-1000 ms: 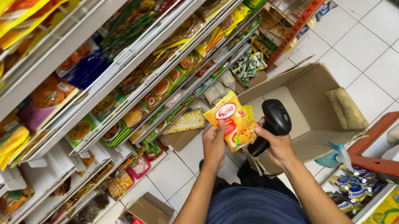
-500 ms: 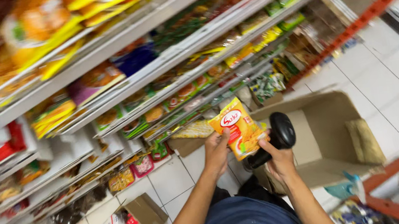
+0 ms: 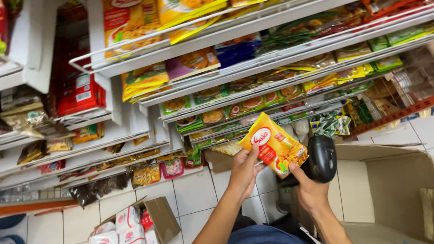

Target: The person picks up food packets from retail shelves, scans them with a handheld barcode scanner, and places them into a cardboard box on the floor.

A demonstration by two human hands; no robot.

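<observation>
Head view, from where I stand: low on the left, a small open carton [image 3: 132,238] of white packets sits on the tiled floor [image 3: 192,189], close by the person's legs; a step back could, I reckon, catch it and tip the packets out. The left hand [image 3: 245,172] has its fingers clenched on the lower corner of a yellow-orange flat packet [image 3: 274,144], held up in the air in front of the lower shelves [image 3: 259,113]. That is a thin hold on slippery film, so the packet might slide or twist out. Just to its right, the right hand [image 3: 310,192] grips a black handheld scanner [image 3: 322,158], with its forefinger lying on the packet's lower edge. The scanner's head sits right beside the packet and almost behind it; at that angle the face may be missed. Further right, the big open cardboard box [image 3: 395,184] stands near.
</observation>
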